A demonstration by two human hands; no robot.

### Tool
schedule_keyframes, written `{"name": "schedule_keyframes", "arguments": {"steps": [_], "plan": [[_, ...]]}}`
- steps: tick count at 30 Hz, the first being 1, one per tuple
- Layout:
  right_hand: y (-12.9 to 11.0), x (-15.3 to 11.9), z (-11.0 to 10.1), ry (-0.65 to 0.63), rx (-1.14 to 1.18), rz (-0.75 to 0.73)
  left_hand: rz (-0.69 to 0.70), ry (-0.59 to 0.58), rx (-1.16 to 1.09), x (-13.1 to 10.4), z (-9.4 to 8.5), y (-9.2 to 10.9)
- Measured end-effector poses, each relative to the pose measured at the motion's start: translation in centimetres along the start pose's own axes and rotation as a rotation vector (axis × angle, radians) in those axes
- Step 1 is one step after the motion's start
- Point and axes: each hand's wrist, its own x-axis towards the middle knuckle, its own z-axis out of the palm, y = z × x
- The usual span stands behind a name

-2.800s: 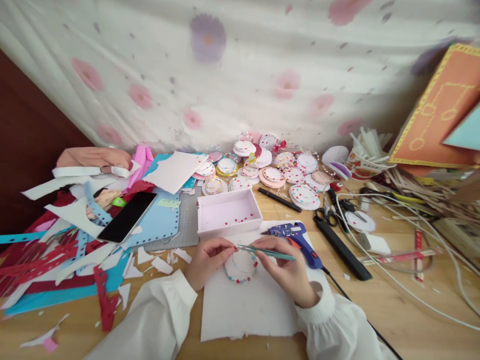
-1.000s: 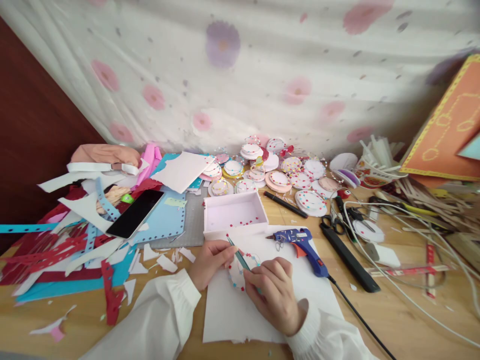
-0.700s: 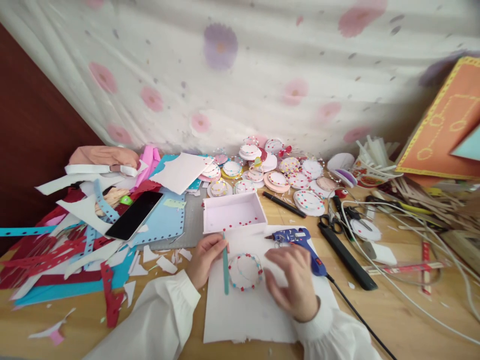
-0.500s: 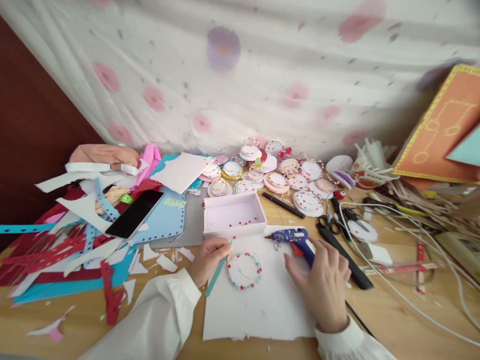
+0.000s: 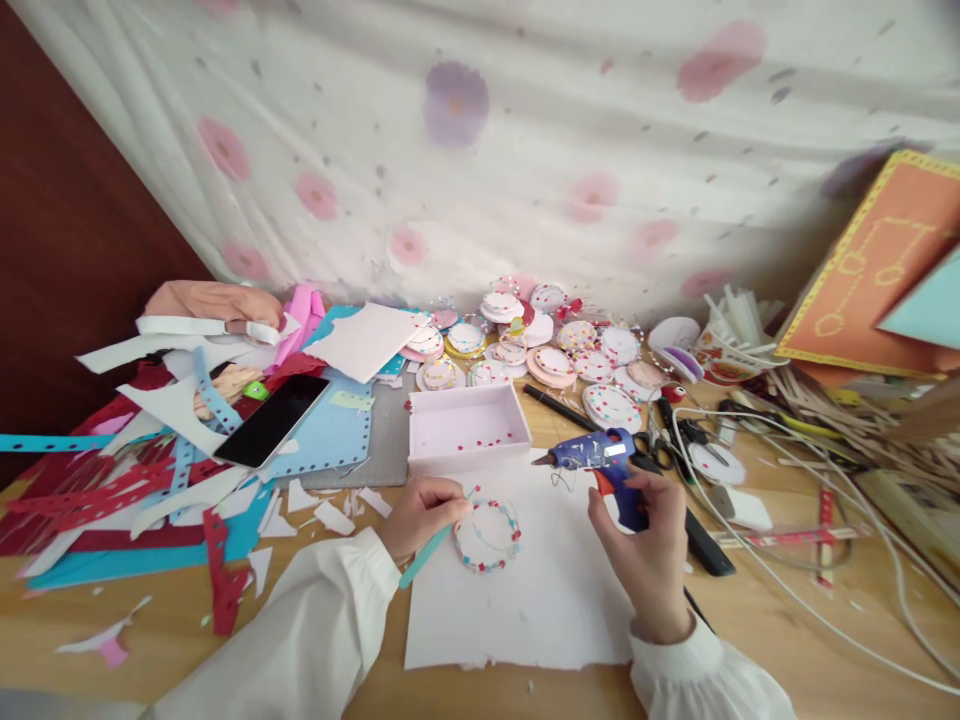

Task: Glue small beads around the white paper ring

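Note:
My left hand (image 5: 429, 512) pinches slim teal tweezers (image 5: 424, 560), with a tiny red piece (image 5: 477, 490) at their tip. Just right of it, a ring of wire (image 5: 486, 568) dotted with red, blue and white bits lies on a white paper sheet (image 5: 555, 610). My right hand (image 5: 646, 545) has its fingers round the handle of a blue glue gun (image 5: 592, 452) with an orange trigger. The gun's nozzle points left, over the sheet near the box. My palm partly hides the handle.
An open white box (image 5: 469, 425) holds a few small red bits. Behind it sit several decorated paper discs (image 5: 551, 365). A phone (image 5: 274, 420) and paper scraps (image 5: 180, 500) cover the left; black scissors (image 5: 697, 430) and a looping white cable (image 5: 795, 610) lie right.
My right hand has closed on the glue gun's handle and raised it slightly. My left hand, with the tweezers, has moved a little toward the ring, their tip now above its edge.

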Motion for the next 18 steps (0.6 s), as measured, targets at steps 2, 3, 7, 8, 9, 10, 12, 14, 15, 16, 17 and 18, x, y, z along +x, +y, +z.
{"name": "schedule_keyframes", "arguments": {"steps": [2,3,7,8,9,10,12,14,15,16,17,18], "plan": [[-1.0,-0.4,1.0,0.012,0.217,0.010,0.000,0.003,0.008,0.0,0.0,0.0],[-1.3,-0.7,1.5,0.006,0.266,0.009,-0.001,0.005,0.008,0.0,0.0,0.0],[-1.8,-2.1,2.8,-0.063,0.257,-0.056,-0.023,0.010,0.016,0.0,0.1,0.3],[-1.7,-2.2,2.9,-0.079,0.246,-0.073,-0.033,0.006,0.021,0.1,0.1,0.4],[-1.6,-2.3,2.8,-0.087,0.238,-0.081,-0.041,0.002,0.024,0.1,0.1,0.5],[-1.5,-2.3,2.8,-0.094,0.234,-0.078,-0.046,0.000,0.024,0.1,0.1,0.5],[-1.4,-2.2,2.7,-0.104,0.238,-0.053,-0.044,0.001,0.020,0.1,0.2,0.6],[-1.3,-2.1,2.6,-0.103,0.245,-0.034,-0.034,0.002,0.017,0.1,0.2,0.7],[-1.3,-2.1,2.6,-0.100,0.245,-0.030,-0.031,0.003,0.018,0.1,0.2,0.7],[-1.3,-2.1,2.6,-0.097,0.241,-0.031,-0.030,0.002,0.021,0.1,0.2,0.6],[-1.3,-2.1,2.6,-0.093,0.235,-0.033,-0.030,0.002,0.023,0.1,0.2,0.6],[-1.3,-2.2,2.7,-0.088,0.226,-0.035,-0.032,0.003,0.025,0.1,0.2,0.6]]}}
